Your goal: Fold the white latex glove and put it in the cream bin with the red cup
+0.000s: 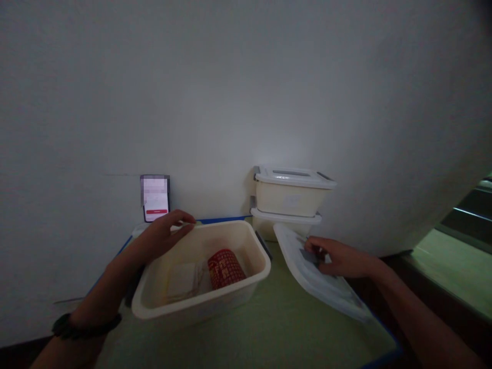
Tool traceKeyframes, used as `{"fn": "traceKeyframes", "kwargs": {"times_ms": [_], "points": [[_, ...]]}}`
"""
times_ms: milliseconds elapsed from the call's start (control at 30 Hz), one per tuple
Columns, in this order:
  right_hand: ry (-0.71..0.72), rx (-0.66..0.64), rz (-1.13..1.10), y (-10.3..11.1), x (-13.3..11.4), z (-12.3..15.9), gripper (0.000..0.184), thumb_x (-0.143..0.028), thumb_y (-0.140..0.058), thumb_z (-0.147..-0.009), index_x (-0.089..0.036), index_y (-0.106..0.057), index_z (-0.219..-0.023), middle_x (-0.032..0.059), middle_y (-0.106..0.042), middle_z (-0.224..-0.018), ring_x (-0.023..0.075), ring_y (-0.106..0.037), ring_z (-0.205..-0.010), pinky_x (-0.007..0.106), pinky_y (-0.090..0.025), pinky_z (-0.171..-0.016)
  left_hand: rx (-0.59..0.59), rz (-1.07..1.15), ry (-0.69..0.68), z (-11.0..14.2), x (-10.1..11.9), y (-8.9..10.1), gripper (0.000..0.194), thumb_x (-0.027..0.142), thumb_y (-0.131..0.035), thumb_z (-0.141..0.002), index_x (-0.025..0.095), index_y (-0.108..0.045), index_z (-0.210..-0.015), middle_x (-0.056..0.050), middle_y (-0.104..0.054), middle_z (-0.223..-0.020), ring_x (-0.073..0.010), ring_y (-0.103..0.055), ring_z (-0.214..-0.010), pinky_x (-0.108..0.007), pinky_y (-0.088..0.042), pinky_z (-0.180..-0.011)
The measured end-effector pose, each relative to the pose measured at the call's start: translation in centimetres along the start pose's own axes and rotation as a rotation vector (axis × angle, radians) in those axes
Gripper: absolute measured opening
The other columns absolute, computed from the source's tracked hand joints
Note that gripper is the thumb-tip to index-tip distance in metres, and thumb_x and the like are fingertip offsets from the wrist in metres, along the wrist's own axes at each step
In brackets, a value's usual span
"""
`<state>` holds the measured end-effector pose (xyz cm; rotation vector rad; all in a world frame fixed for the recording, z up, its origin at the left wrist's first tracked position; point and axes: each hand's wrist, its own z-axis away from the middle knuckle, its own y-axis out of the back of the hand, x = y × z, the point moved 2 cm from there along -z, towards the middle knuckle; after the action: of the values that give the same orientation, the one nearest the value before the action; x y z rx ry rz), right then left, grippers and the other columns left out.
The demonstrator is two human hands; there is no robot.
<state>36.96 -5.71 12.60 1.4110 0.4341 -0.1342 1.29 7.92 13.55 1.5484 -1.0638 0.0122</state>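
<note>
A cream plastic storage box (200,302) stands uncovered on the green tabletop. Inside it lie a red patterned cylinder (226,269) and a pale flat packet (182,280). My left hand (165,233) is over the box's far left rim, thumb and fingers apart, holding nothing; whether it touches the rim I cannot tell. To the right of the box, my right hand (333,256) grips a white translucent lid (298,264) near its grey handle. The lid is tilted, and the fingertips are partly hidden.
Two lidded cream boxes, an upper box (286,200) and a lower box (265,225), are stacked against the wall (230,102). A lit phone (156,200) leans upright behind my left hand. The green table (261,328) has blue edging.
</note>
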Motion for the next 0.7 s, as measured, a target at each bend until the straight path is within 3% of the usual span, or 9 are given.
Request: {"fn": "traceKeyframes", "kwargs": {"times_ms": [133, 200, 267, 333, 433, 533, 700], "points": [[0.153, 0.073, -0.072, 2.4, -4.4, -1.7, 0.025, -0.008, -0.046, -0.061, -0.017, -0.047, -0.084, 0.0016, -0.052, -0.082, 0.0151, -0.049, -0.079, 0.026, -0.04, -0.071, -0.031, 0.096, -0.114, 1.0, 2.7, 0.8, 0.035, 0.037, -0.042, -0.084, 0.02, -0.045, -0.114, -0.008, -0.059, -0.1, -0.0175, -0.059, -0.088, -0.031, -0.05, -0.077], [0.23, 0.068, -0.095, 2.9, -7.1, -3.2, 0.025, -0.008, -0.047, -0.062, -0.017, -0.048, -0.085, 0.0016, -0.053, -0.083, 0.0145, -0.049, -0.078, 0.026, -0.04, -0.071, -0.01, 0.076, -0.205, 1.8, 4.0, 1.1, 0.051, 0.034, -0.047, -0.083, 0.026, -0.029, -0.13, -0.007, -0.055, -0.107, -0.0173, -0.057, -0.092, -0.031, -0.05, -0.079], [0.302, 0.037, -0.096, 2.9, -10.0, -4.7, 0.025, -0.01, -0.05, -0.062, -0.017, -0.05, -0.086, 0.0013, -0.053, -0.082, 0.0136, -0.049, -0.074, 0.025, -0.041, -0.067, 0.057, -0.018, -0.304, 2.4, 4.9, 1.5, 0.063, 0.03, -0.055, -0.079, 0.032, -0.024, -0.133, -0.008, -0.047, -0.118, -0.0192, -0.052, -0.101, -0.034, -0.048, -0.084], [0.378, 0.037, -0.106, 2.6, -12.5, -5.9, 0.03, -0.011, -0.053, -0.061, -0.017, -0.051, -0.09, 0.0012, -0.055, -0.083, 0.0131, -0.05, -0.072, 0.024, -0.041, -0.065, 0.106, -0.126, -0.392, 2.9, 5.3, 1.9, 0.053, 0.025, -0.057, -0.076, 0.035, -0.041, -0.125, -0.007, -0.039, -0.128, -0.022, -0.045, -0.111, -0.036, -0.044, -0.089], [0.483, 0.075, -0.15, 2.4, -14.9, -7.1, 0.032, -0.012, -0.056, -0.063, -0.018, -0.054, -0.095, 0.0007, -0.058, -0.087, 0.013, -0.052, -0.076, 0.025, -0.043, -0.07, 0.081, -0.161, -0.449, 3.0, 5.0, 2.8, 0.028, 0.023, -0.052, -0.078, 0.033, -0.063, -0.102, -0.004, -0.049, -0.121, -0.0227, -0.044, -0.113, -0.036, -0.042, -0.091], [0.509, 0.197, -0.269, 2.8, -14.5, -7.5, 0.024, -0.018, -0.051, -0.077, -0.02, -0.056, -0.1, 0.0017, -0.061, -0.097, 0.0138, -0.055, -0.09, 0.027, -0.041, -0.083, 0.128, -0.073, -0.33, 2.7, 3.3, 4.2, 0.025, 0.028, -0.049, -0.08, 0.028, -0.067, -0.097, -0.005, -0.062, -0.106, -0.0209, -0.053, -0.103, -0.035, -0.043, -0.09], [0.427, 0.393, -0.396, 3.7, -10.2, -8.6, 0.03, -0.04, -0.041, -0.086, -0.024, -0.056, -0.106, 0.0043, -0.054, -0.121, 0.0187, -0.046, -0.114, 0.037, -0.032, -0.098, 0.297, 0.115, -0.221, 2.2, 0.4, 5.5, 0.026, 0.033, -0.054, -0.075, 0.02, -0.068, -0.093, -0.008, -0.066, -0.101, -0.0219, -0.058, -0.098, -0.035, -0.042, -0.091]]}}
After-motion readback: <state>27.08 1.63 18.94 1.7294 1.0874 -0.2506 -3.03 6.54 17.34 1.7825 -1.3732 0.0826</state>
